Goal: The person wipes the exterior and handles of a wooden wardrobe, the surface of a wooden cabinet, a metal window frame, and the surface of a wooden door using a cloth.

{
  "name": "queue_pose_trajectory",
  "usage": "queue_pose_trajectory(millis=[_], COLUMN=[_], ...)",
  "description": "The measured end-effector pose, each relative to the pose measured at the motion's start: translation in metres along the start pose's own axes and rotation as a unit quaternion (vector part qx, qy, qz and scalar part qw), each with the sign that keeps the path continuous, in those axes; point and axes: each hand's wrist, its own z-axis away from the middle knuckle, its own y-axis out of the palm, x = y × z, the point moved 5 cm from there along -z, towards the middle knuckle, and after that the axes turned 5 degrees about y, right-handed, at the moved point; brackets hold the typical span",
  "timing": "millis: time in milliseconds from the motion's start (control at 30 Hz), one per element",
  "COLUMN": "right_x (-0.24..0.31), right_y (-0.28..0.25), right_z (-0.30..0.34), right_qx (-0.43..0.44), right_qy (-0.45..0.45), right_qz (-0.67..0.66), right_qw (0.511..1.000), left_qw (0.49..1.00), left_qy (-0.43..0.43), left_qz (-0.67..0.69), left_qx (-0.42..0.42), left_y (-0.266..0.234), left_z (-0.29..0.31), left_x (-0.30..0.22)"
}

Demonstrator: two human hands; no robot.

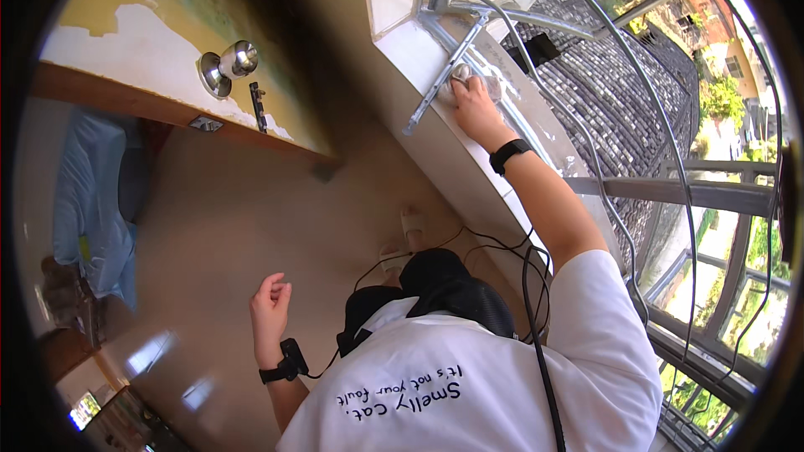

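Observation:
My right hand [477, 113] reaches out to the windowsill [409, 54], its fingers bent and pressing down on a crumpled greyish-white cloth [460, 73]. The cloth lies against the sill beside a slim metal window stay [429, 102], which slants across the white tiles. Part of the cloth is covered by my fingers. My left hand [270, 305] hangs in the air at my left side, away from everything, fingers loosely bent with nothing in them. Each wrist wears a black band.
A door [126, 42] with a round metal knob [239, 59] stands at the upper left. Black cables [536, 285] loop beside my body. Window bars [695, 190] rise on the right, with a tiled roof [628, 92] outside. Blue fabric [94, 192] hangs at the far left.

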Motion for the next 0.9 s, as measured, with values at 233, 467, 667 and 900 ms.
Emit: queue_pose_trajectory(millis=[233,467,667,900], right_x=[0.061,0.03,0.114,0.134], right_y=[-0.055,0.064,0.055,-0.058], right_z=[-0.065,-0.173,-0.105,-0.058], right_qx=[-0.107,0.001,0.086,0.273], right_qy=[0.039,0.032,-0.094,0.082], right_qz=[-0.123,0.101,0.032,-0.771], right_qw=[0.986,0.994,0.991,0.57], left_qw=[0.997,0.993,0.996,0.984], left_qy=[-0.053,-0.088,-0.061,0.145], left_qz=[0.025,0.029,0.011,0.062], left_qx=[-0.049,-0.067,-0.071,-0.078], left_y=[-0.003,0.001,0.005,-0.008], left_z=[0.029,0.034,0.028,-0.065], left_x=[0.013,0.012,0.005,-0.11])
